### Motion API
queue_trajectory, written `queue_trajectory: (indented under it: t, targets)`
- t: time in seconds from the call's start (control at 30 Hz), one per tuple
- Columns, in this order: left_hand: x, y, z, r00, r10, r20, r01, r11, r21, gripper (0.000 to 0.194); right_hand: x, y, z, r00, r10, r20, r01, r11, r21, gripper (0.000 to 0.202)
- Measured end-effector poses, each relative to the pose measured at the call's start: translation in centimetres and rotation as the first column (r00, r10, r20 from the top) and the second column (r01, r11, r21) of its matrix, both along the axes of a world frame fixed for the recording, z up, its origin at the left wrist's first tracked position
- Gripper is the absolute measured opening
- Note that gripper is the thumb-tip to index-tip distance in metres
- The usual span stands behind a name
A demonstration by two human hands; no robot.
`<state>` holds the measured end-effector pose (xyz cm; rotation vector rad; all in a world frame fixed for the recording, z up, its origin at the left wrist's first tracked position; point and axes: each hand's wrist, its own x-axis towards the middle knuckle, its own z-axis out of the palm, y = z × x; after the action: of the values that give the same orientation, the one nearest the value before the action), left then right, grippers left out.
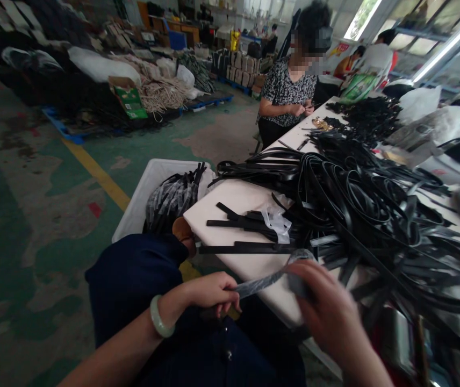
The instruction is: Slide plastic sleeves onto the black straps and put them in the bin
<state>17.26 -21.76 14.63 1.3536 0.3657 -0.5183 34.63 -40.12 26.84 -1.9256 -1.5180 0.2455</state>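
Since the white table (230, 194) reaches toward the lap (262, 352) with its near edge, handwork here is probably easiest just off that edge, where nothing snags. Across the table sprawls a heap of black straps (354, 188), coils lapping over one another on the right; the right elbow would do well to stay clear of them. Left of the table stands a white plastic tub (133, 207), holding a film-wrapped bundle of straps (173, 193). Flat black strips (230, 223) lie near the table's corner.

The right hand (326, 303), smeared by blur, is curled over one end of a glossy grey strip (260, 285); the left hand (217, 293) pinches the other end between thumb and fingers. The strip spans the two hands at the table's near edge, looping up by the right; blur leaves it uncertain whether this is a film-covered strap or tape from a roll. Good handling likely means anchoring the left pinch, keeping the span flat and evenly taut, and guiding from the right without twisting. Smaller yet, a crumpled scrap of film (280, 226) rests on the flat strips, best kept away lest it cling.
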Motion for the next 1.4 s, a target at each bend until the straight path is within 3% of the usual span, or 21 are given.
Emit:
queue_trajectory:
  t: [0.1, 0.2, 0.3, 0.4, 0.47, 0.57, 0.63, 0.7, 0.8, 0.93, 1.07, 1.17, 1.27, 1.33, 1.4]
  targets:
    - [-0.1, -0.1, 0.9, 0.980, 0.194, 0.038, -0.181, 0.957, -0.227, 0.025, -2.5, 3.3, -4.2, 0.986, 0.163, -0.035, -0.166, 0.936, -0.310, 0.063]
    - [-0.7, 0.2, 1.4, 0.952, 0.305, 0.016, -0.278, 0.889, -0.364, 0.034, -4.2, 4.4, -7.0, 0.987, 0.152, -0.042, -0.154, 0.864, -0.480, 0.054]
    - [-1.8, 0.7, 1.8, 0.954, 0.299, -0.020, -0.279, 0.862, -0.423, 0.042, -4.2, 4.7, -7.8, 0.991, 0.131, 0.025, -0.096, 0.833, -0.544, 0.032]
    - [-3.1, 0.8, 1.7, 0.965, 0.248, -0.082, -0.262, 0.908, -0.328, 0.037, -3.5, 4.8, -7.7, 0.979, 0.138, 0.149, -0.027, 0.817, -0.576, 0.016]
    - [-3.6, 0.5, 1.5, 0.934, 0.327, -0.143, -0.354, 0.901, -0.252, 0.036, -3.4, 4.9, -7.5, 0.966, 0.149, 0.212, 0.002, 0.814, -0.581, 0.020]
    - [-3.7, -0.6, 1.2, 0.822, 0.537, -0.189, -0.565, 0.809, -0.162, 0.036, -4.4, 5.4, -7.3, 0.958, 0.232, 0.170, -0.100, 0.824, -0.557, 0.048]
    - [-3.6, -1.2, 1.4, 0.782, 0.606, -0.146, -0.622, 0.771, -0.132, 0.039, -5.2, 5.7, -7.3, 0.939, 0.326, 0.106, -0.227, 0.822, -0.522, 0.061]
    - [-3.8, -1.4, 2.2, 0.801, 0.590, -0.104, -0.599, 0.785, -0.155, 0.044, -5.5, 5.7, -7.3, 0.914, 0.387, 0.120, -0.272, 0.807, -0.524, 0.050]
    - [-5.2, -0.4, 4.0, 0.865, 0.497, -0.073, -0.501, 0.841, -0.204, 0.052, -4.4, 4.7, -6.6, 0.874, 0.393, 0.285, -0.171, 0.800, -0.576, 0.020]
    - [-7.0, 1.6, 6.1, 0.916, 0.394, 0.069, -0.372, 0.903, -0.215, 0.051, -2.7, 3.1, -5.1, 0.815, 0.375, 0.442, -0.081, 0.828, -0.554, 0.018]
    - [-7.1, 2.0, 7.3, 0.912, 0.380, 0.156, -0.336, 0.909, -0.246, 0.044, -2.7, 2.8, -4.3, 0.804, 0.359, 0.473, -0.080, 0.855, -0.513, 0.015]
    - [-8.3, 2.3, 8.2, 0.836, 0.529, 0.148, -0.501, 0.844, -0.190, 0.031, -1.0, 2.0, -4.1, 0.825, 0.317, 0.468, -0.105, 0.899, -0.425, 0.013]
    - [-11.6, 3.8, 9.0, 0.704, 0.693, 0.159, -0.698, 0.715, -0.028, 0.020, 2.5, 0.7, -3.8, 0.877, 0.196, 0.439, -0.088, 0.963, -0.254, 0.016]
    - [-13.6, 5.3, 9.3, 0.650, 0.731, 0.207, -0.757, 0.647, 0.092, 0.019, 4.3, 0.5, -3.5, 0.942, 0.146, 0.301, -0.108, 0.984, -0.140, 0.019]
    - [-14.5, 6.6, 9.6, 0.611, 0.761, 0.217, -0.791, 0.582, 0.188, 0.027, 4.7, 1.3, -2.8, 0.995, 0.097, 0.007, -0.097, 0.995, 0.004, 0.023]
